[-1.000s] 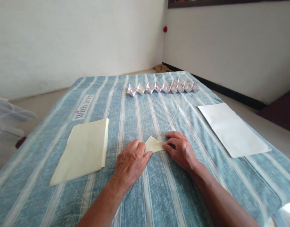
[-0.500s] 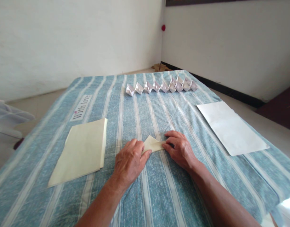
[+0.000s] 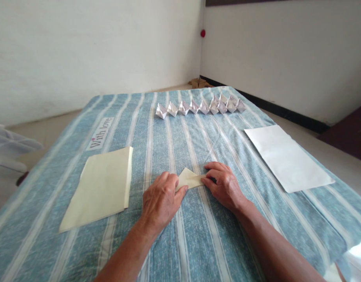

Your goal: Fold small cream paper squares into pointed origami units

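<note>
A small piece of folded cream paper [image 3: 189, 178] lies on the striped cloth between my hands, its peak pointing away from me. My left hand [image 3: 162, 197] grips its left end, thumb at the near edge and fingers curled over the top. At the right end, the thumb and index finger of my right hand [image 3: 223, 184] pinch the paper's narrow strip. My left fingers hide part of the paper's left side.
A stack of cream sheets [image 3: 98, 188] lies to the left, a white sheet [image 3: 287, 156] to the right. Several folded paper boats [image 3: 193, 106] stand in a row at the far side. A thin thread [image 3: 218, 135] trails from them across the striped tablecloth [image 3: 133, 243].
</note>
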Motion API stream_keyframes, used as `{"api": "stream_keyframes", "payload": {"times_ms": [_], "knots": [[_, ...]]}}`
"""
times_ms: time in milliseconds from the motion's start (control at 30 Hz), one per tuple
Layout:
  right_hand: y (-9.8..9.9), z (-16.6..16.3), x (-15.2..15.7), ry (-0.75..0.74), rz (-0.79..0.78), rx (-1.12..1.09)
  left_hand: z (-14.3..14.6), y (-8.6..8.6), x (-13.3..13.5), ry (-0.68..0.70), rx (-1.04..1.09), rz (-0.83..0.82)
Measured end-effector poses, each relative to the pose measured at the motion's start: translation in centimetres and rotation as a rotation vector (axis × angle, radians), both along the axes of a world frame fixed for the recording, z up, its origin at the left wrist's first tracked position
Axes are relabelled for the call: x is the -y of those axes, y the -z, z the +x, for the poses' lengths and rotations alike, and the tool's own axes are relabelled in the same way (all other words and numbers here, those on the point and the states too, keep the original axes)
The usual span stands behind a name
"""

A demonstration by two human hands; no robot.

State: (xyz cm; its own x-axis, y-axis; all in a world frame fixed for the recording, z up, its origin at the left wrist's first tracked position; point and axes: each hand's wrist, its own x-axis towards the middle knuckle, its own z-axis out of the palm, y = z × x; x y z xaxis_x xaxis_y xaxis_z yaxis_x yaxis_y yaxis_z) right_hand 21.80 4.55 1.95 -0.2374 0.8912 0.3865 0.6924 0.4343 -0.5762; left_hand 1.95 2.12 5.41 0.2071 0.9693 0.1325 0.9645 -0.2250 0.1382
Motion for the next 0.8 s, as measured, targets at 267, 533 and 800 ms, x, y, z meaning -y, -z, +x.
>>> {"api": "stream_keyframes", "payload": {"times_ms": [267,533,800], "knots": [[-0.09,-0.04,0.01,0.0,0.016,-0.008,0.07,0.05,-0.15,-0.049,-0.004,-0.049],[0.11,-0.06,0.02,0.017,0.038,-0.019,0.09,0.0,-0.16,-0.052,-0.002,-0.07],[0.47,-0.04,-0.06,0.018,0.075,-0.015,0.21,-0.3,-0.2,-0.052,-0.025,-0.1]]}}
